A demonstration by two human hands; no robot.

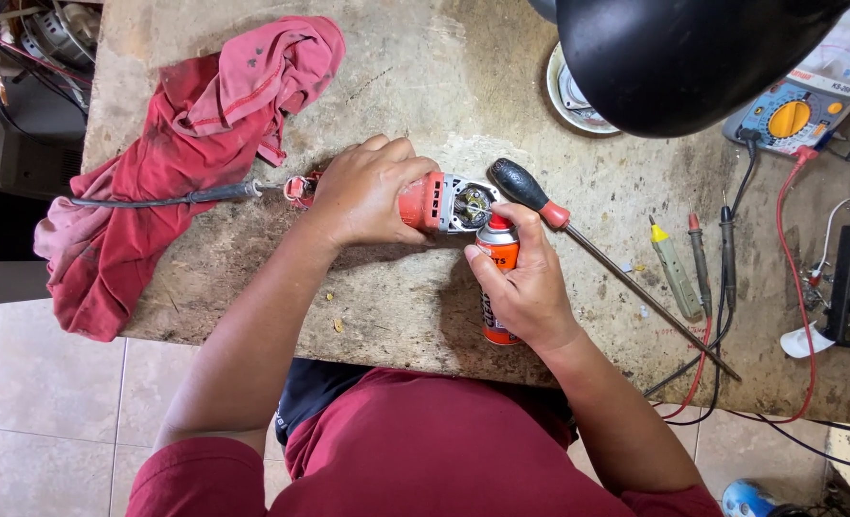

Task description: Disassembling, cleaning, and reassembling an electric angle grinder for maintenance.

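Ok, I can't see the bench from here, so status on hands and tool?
Left hand grips red power tool body, open end facing right. Right hand holds orange spray can at that opening. Long screwdriver lies just beside, touching nothing.

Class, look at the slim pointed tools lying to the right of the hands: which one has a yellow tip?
The tester pen, leftmost of the three: pale greenish body, yellow cap. Beside it lie a red-tipped probe and a black probe, both wired.
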